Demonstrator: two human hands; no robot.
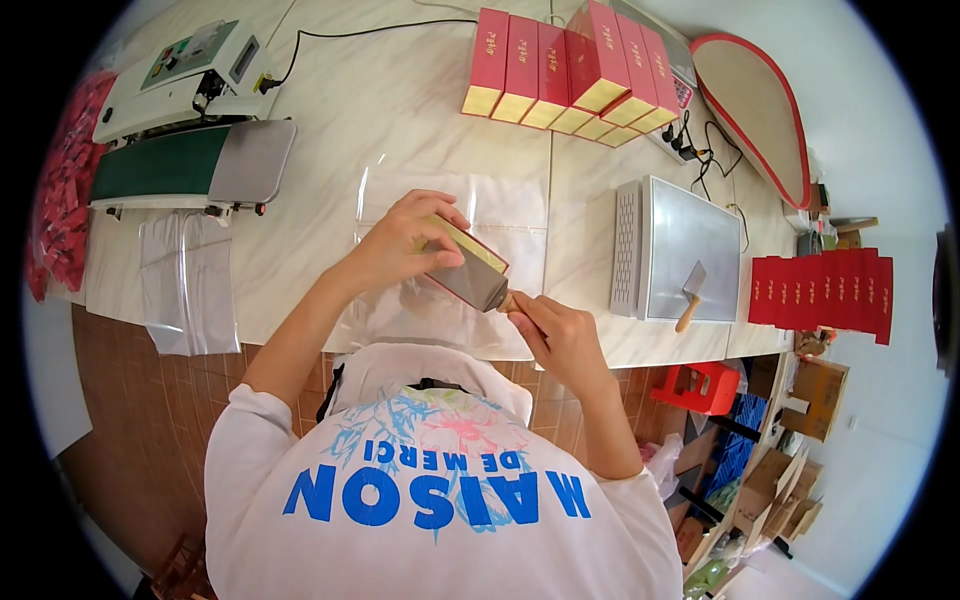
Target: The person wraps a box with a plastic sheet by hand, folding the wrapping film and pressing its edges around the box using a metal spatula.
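Observation:
My left hand [415,240] is closed around a red and gold box [470,243], held tilted above the table. In my right hand [558,340] is the wooden handle of a scraper, its flat metal blade [470,283] lying along the side of the box. The blade covers much of that side, and my left fingers hide the box's far end. Beneath both hands, clear plastic film [500,210] is spread on the marbled table [330,130].
A sealing machine [185,80] with a green belt stands left, beside red packets [65,190]. More clear film [188,280] hangs over the front edge. Red boxes [520,70] stand at the back, others [825,290] at right. A second scraper [692,290] lies on a metal hot plate [670,240].

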